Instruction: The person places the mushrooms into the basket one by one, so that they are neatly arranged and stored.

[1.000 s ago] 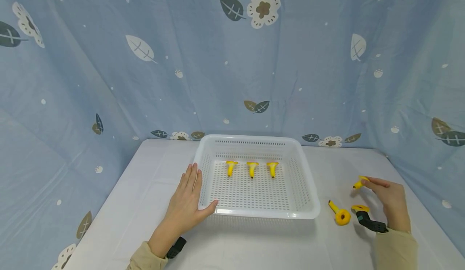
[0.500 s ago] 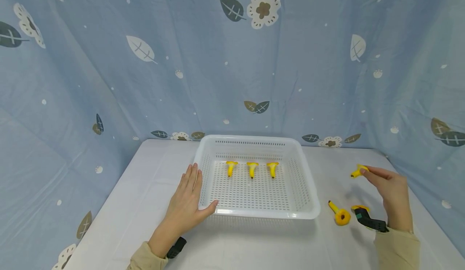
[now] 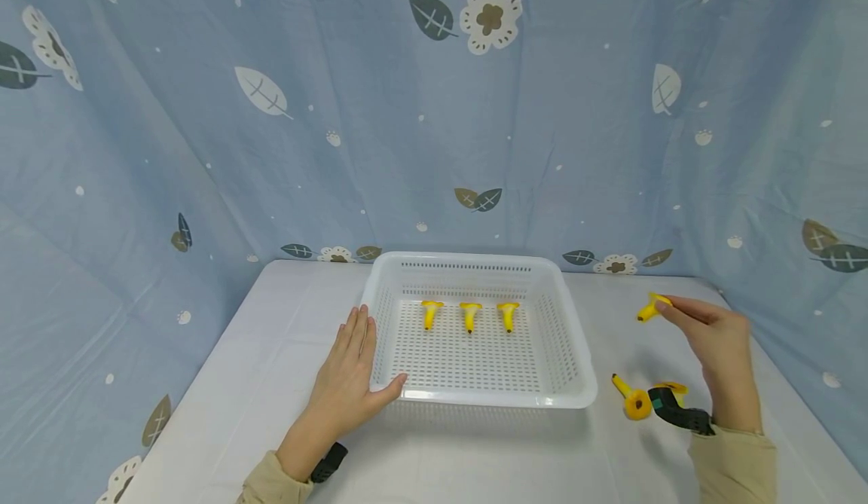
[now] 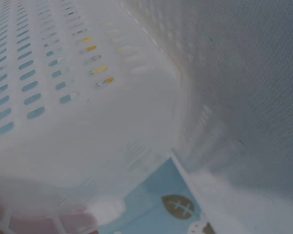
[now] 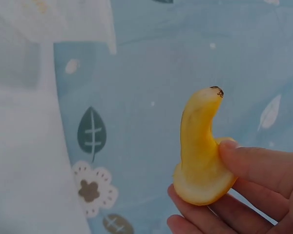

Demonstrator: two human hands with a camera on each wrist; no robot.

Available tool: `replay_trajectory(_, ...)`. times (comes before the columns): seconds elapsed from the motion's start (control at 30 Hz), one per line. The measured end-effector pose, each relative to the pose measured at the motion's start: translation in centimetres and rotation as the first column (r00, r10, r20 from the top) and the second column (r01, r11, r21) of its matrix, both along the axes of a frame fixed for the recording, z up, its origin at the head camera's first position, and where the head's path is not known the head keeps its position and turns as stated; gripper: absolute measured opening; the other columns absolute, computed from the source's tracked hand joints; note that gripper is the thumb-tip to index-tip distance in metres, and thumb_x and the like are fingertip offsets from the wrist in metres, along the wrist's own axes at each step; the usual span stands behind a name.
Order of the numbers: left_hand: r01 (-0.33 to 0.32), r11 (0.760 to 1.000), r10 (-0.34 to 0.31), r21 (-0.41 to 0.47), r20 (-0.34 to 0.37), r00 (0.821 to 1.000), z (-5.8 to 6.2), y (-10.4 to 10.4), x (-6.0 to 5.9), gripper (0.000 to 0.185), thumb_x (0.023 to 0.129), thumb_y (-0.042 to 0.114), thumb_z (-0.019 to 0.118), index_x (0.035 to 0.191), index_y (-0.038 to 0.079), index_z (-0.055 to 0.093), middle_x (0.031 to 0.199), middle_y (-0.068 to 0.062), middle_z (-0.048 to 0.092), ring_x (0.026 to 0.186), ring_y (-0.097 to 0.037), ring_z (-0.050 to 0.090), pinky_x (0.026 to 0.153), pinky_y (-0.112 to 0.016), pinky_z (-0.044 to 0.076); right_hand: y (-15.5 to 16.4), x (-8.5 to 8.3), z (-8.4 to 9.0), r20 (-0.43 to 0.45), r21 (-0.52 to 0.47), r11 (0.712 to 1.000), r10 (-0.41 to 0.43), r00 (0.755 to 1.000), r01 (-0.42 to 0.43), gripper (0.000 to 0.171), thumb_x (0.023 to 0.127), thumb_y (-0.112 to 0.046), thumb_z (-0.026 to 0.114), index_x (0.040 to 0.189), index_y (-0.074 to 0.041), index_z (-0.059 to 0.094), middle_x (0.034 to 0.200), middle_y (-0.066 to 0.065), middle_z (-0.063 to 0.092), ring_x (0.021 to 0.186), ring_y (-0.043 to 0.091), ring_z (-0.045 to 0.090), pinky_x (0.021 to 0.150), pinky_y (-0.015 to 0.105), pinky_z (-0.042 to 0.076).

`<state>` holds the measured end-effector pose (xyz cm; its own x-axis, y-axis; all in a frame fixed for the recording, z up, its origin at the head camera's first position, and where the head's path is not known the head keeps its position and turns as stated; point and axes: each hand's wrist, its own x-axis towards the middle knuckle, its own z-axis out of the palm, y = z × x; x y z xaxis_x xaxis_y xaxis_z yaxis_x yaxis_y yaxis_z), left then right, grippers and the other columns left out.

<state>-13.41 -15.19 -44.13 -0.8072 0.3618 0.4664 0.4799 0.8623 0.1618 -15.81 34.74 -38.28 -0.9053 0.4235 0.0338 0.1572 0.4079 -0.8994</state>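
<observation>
My right hand (image 3: pixel 724 346) pinches a yellow mushroom (image 3: pixel 647 310), shaped like a chanterelle, above the table right of the white plastic basket (image 3: pixel 488 397). In the right wrist view, thumb and fingers hold this mushroom (image 5: pixel 198 146) by its flared cap, with the dark-tipped stem pointing up. My left hand (image 3: pixel 344 383) rests on the basket's left rim, its fingers straight. Inside the basket lie three mushrooms in a row: a left one (image 3: pixel 429 314), a middle one (image 3: pixel 469 316) and a right one (image 3: pixel 508 316). The left wrist view shows mostly the slotted basket wall (image 4: pixel 88 141).
On the table right of the basket lies one yellow mushroom (image 3: pixel 636 404). Another mushroom (image 3: pixel 673 386) lies beside it, partly hidden by the black wrist camera (image 3: pixel 674 412). A blue patterned curtain (image 3: pixel 380 150) hangs behind and beside the white table (image 3: pixel 298 300).
My right hand has lifted the mushroom from near the tabletop, carrying it upward, away from me and a little left. My left hand and the basket have stayed in place.
</observation>
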Motion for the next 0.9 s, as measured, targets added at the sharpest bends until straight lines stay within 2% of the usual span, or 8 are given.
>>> replay_trajectory(0.2,-0.009,1.000,0.009,-0.009,0.020,1.000,0.1,0.0,0.1,0.099,0.083,0.052,0.065,0.143,-0.019,0.034,0.157,-0.032,0.021,0.146,-0.044,0.020,0.116,-0.054,0.024,-1.3,0.1,0.6,-0.035,0.031,0.999,0.007,0.999,-0.006,0.057,0.091,-0.041,0.070,0.131,-0.002,0.064,0.089,-0.032,0.059,0.092,-0.006,0.053,0.102,0.056,0.039)
replay_trajectory(0.33,-0.010,1.000,0.011,-0.013,0.022,1.000,0.1,0.0,0.1,0.099,0.083,0.052,0.065,0.143,-0.019,0.034,0.157,-0.032,0.021,0.147,-0.044,0.019,0.116,-0.055,0.025,-2.1,0.1,1.0,-0.057,0.068,0.998,0.013,0.998,-0.010,0.054,0.091,-0.038,0.071,0.130,-0.001,0.065,0.089,-0.031,0.060,0.091,-0.005,0.056,0.091,0.033,0.047)
replay_trajectory(0.47,-0.010,1.000,0.010,-0.013,0.018,1.000,0.1,0.0,0.0,0.098,0.083,0.052,0.065,0.143,-0.019,0.033,0.157,-0.032,0.021,0.146,-0.045,0.020,0.116,-0.054,0.025,-2.9,0.2,1.2,-0.084,0.095,0.994,0.052,0.995,-0.044,0.051,0.091,-0.036,0.071,0.128,-0.001,0.066,0.090,-0.030,0.062,0.090,-0.005,0.058,0.078,0.016,0.045)
replay_trajectory(0.8,-0.017,1.000,0.017,-0.014,0.033,0.999,0.1,0.0,0.0,0.099,0.083,0.052,0.065,0.144,-0.019,0.033,0.158,-0.032,0.020,0.147,-0.045,0.019,0.115,-0.056,0.025,-4.8,0.0,1.6,-0.137,0.113,0.983,0.162,0.977,-0.147,0.048,0.091,-0.033,0.072,0.126,-0.001,0.067,0.096,-0.028,0.065,0.091,-0.006,0.060,0.076,0.010,0.047)
replay_trajectory(0.9,-0.017,1.000,0.018,-0.011,0.041,0.999,0.1,0.0,0.1,0.100,0.083,0.053,0.065,0.144,-0.019,0.032,0.158,-0.032,0.019,0.147,-0.044,0.016,0.115,-0.057,0.024,-5.7,-0.1,2.1,-0.141,0.158,0.970,0.207,0.968,-0.184,0.046,0.093,-0.034,0.070,0.125,-0.001,0.068,0.100,-0.020,0.068,0.091,-0.006,0.060,0.077,0.012,0.047)
